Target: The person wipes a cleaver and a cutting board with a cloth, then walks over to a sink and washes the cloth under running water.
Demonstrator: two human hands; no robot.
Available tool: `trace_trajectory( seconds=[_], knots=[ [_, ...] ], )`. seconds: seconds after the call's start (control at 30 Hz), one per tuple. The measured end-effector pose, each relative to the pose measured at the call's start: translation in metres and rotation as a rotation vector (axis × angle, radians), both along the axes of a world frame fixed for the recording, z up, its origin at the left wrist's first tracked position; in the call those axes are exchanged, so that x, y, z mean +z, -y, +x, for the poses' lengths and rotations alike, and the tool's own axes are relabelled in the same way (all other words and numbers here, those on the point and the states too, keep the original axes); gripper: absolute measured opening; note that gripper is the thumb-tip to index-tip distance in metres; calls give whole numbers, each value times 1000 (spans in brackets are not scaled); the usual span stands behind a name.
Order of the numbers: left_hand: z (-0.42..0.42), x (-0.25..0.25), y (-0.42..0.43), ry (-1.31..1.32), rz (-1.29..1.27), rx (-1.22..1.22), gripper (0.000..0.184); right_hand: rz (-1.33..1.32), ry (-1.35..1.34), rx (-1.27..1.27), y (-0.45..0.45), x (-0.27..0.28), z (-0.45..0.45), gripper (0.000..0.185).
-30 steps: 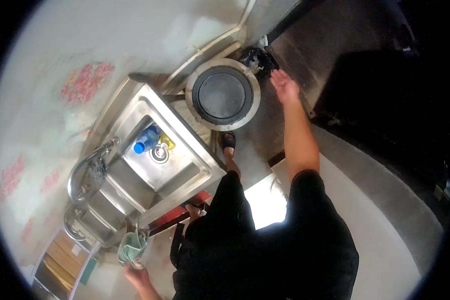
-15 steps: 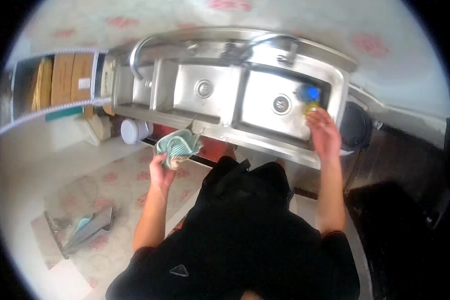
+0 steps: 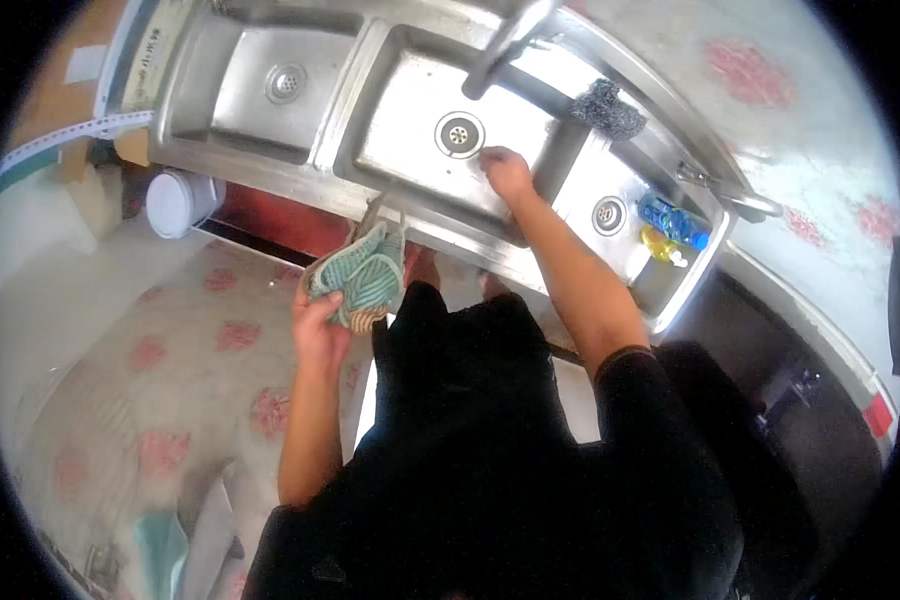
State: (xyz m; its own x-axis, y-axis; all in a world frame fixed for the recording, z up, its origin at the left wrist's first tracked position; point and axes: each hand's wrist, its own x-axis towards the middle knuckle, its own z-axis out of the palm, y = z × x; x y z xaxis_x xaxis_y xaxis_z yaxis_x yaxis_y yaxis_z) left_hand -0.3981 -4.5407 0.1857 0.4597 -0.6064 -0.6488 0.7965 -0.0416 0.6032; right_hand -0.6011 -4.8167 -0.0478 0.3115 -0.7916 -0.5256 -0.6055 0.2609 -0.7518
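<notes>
In my left hand (image 3: 322, 330) is a green and white striped cloth (image 3: 365, 275) with a tan edge, gripped in front of the sink's front rim. My right hand (image 3: 507, 172) reaches over the middle basin (image 3: 410, 130), just right of its drain (image 3: 460, 134); its fingers are curled together, and whatever they may hold is too small to make out. A blue bottle (image 3: 670, 220) and a yellow bottle (image 3: 658, 244) lie in the right basin. A dark mesh scrubber (image 3: 608, 110) rests on the divider near the faucet (image 3: 510, 45).
A left basin (image 3: 285, 85) adjoins the middle one. Below the sink's left part stands a white bucket (image 3: 175, 204) beside a red panel (image 3: 280, 215). A shelf with cardboard (image 3: 65, 65) is at the upper left. Grey and teal items (image 3: 185, 540) lie at the lower left.
My view has turned and shifted along the sink. My right hand has gone from beside the yellow bottle to over the middle basin. The cloth is still in my left hand.
</notes>
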Motion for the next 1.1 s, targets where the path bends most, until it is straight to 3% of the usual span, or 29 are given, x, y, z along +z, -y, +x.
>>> trace_trajectory(
  seconds=[0.07, 0.1, 0.17, 0.2, 0.23, 0.27, 0.3, 0.33, 0.43, 0.5, 0.63, 0.77, 0.83, 0.87, 0.9, 0.93, 1.0, 1.1],
  knots=[
    [2, -3, -2, -2, 34, 43, 57, -29, -95, -153, 12, 22, 19, 26],
    [7, -5, 1, -30, 26, 54, 57, -88, -12, -329, 19, 4, 23, 25],
    [23, -4, 6, -30, -19, 36, 57, -511, -44, -472, 49, 13, 31, 21],
    [24, -1, 11, -45, -22, 46, 57, -638, -130, -487, 61, 74, 43, 20],
    [28, -1, 18, -37, -6, 44, 57, -781, -172, -438, 73, 107, 49, 22],
    [34, 0, 24, -29, 14, 37, 57, -797, -206, -417, 90, 123, 50, 32],
    [31, -2, 33, -36, 45, 58, 56, -744, -60, -455, 102, 135, 49, 37],
    [27, -3, 41, -39, 46, 52, 56, -846, -116, -415, 117, 135, 44, 44],
    [23, -5, 60, -80, -35, -8, 56, -1030, -211, -265, 150, 142, 30, 43],
    [20, -18, 68, -74, -47, -23, 55, -808, -408, -24, 154, 146, 27, 45],
    [8, -27, 105, -58, 20, -39, 54, -956, -292, 3, 119, 129, 11, 36],
    [-7, -66, 146, -72, 37, -22, 54, -881, -373, 117, 70, 113, -5, 56],
    [-20, -90, 161, -40, 104, -11, 52, -687, -224, -85, 39, 108, -3, 66],
    [-24, -102, 168, -16, 165, -3, 50, -428, -162, -209, 19, 119, 5, 67],
    [-26, -112, 173, -10, 168, -1, 50, -307, -113, -250, 6, 78, 2, 60],
    [-28, -121, 178, -95, 180, 20, 48, 65, 64, -304, -1, 80, 10, 52],
    [-32, -133, 182, -175, 193, 40, 47, 471, 383, -641, -25, 84, 27, 42],
    [-37, -140, 190, -200, 174, 71, 36, 522, 398, -754, -39, 81, 46, 37]
  ],
)
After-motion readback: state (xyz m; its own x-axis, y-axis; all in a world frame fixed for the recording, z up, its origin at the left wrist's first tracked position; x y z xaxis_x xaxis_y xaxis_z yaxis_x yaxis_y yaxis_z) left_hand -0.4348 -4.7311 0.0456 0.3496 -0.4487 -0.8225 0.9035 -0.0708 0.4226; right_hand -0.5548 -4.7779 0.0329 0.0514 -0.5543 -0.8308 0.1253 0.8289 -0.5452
